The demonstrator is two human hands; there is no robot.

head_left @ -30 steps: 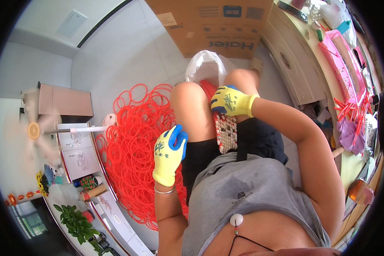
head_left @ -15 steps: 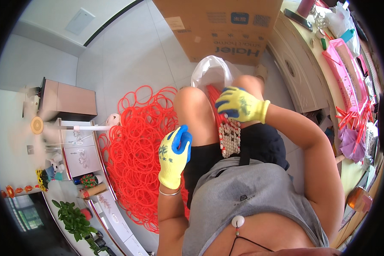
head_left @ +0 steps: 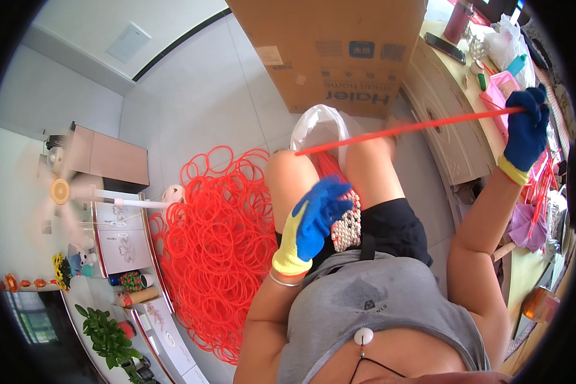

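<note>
My right hand (head_left: 526,131), in a yellow glove with a blue palm, is raised over the right-hand table. It is closed on one end of a long thin red tube (head_left: 416,128), whose free end reaches across above my knees. My left hand (head_left: 320,214), gloved the same way, hovers over my lap with blue fingers stretched out and slightly blurred. Below and beside it lies a bundle of red tubes with pale end pieces (head_left: 347,233) between my thighs. The bundle's far part runs into a white plastic bag (head_left: 320,121) between my knees.
Left of my legs, a large heap of red rings (head_left: 214,256) covers the floor. A cardboard box (head_left: 333,57) stands ahead. The right-hand table (head_left: 451,70) carries a phone, a pink basket and more red tubes. A white fan (head_left: 61,191) stands at the left.
My right hand has swung from the bundle out to the right, drawing a red tube with it. My left hand has moved right, from beside my thigh to over the bundle, and its fingers have straightened.
</note>
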